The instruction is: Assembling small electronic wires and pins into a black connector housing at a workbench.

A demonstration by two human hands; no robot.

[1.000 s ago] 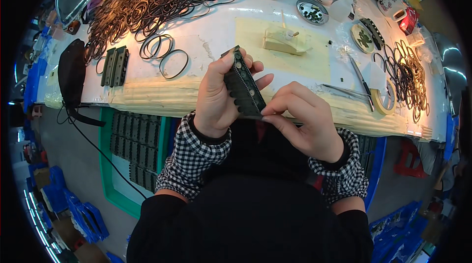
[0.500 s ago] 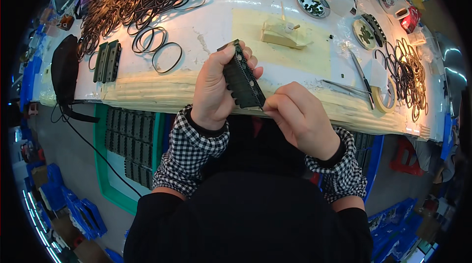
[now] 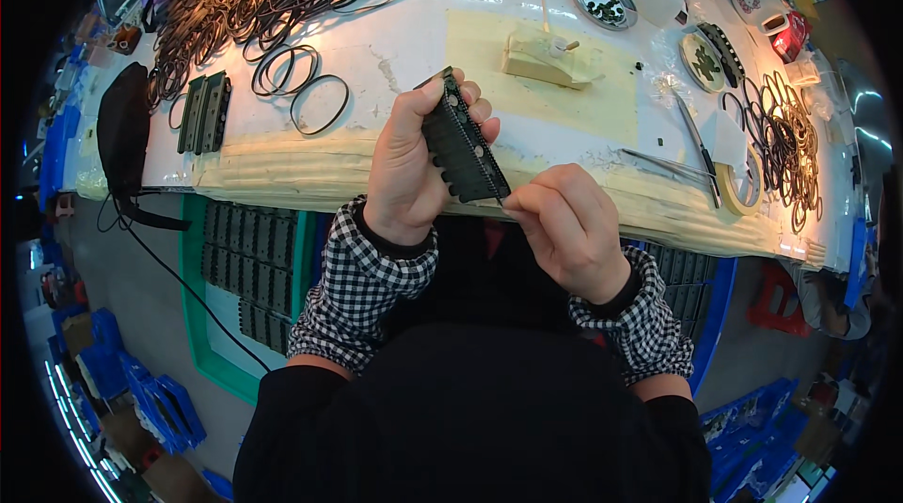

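Between curled left fingers (image 3: pixel 481 111), dark block (image 3: pixel 463 153)

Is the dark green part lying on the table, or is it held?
Held: left hand grips the dark green part; the right hand is at its lower end.

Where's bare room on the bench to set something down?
White tabletop beyond the left hand, between the black loop pile and yellow sheet; also the sheet between wrapped block and right hand. Crowded: rear left under that pile, and the right, around the tweezers and smaller loop pile.

There are two hands (image 3: pixel 406 166) and one tape roll (image 3: pixel 743 207).
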